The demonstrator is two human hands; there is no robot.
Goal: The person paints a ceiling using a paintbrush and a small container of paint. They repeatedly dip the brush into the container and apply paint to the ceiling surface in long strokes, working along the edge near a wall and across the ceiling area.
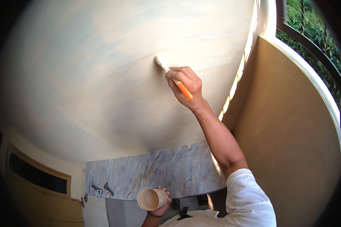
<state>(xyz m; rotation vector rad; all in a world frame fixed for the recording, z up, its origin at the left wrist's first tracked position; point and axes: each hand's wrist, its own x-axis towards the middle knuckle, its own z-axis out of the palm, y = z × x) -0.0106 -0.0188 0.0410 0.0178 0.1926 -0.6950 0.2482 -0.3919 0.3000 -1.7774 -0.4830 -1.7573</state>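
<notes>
My right hand point(185, 84) is closed around a paintbrush point(185, 90) with an orange-tipped handle. The brush's bristles meet the pale cream wall point(113, 75), which carries faint bluish and beige streaks. Down at the lower middle, my left hand point(163, 206) grips a beige plastic cup point(150, 199) with its mouth turned up toward me. Some pale beige shows inside the cup; I cannot make out how much paint it holds. Part of my left hand is hidden behind the cup.
Below the wall runs a grey-blue marbled slab point(166, 170). Two small tools lie at its left end, one a scraper-like tool point(108, 188). A brown side wall point(288, 113) rises on the right, beneath a barred opening with green leaves. A wooden door point(38, 189) stands at lower left.
</notes>
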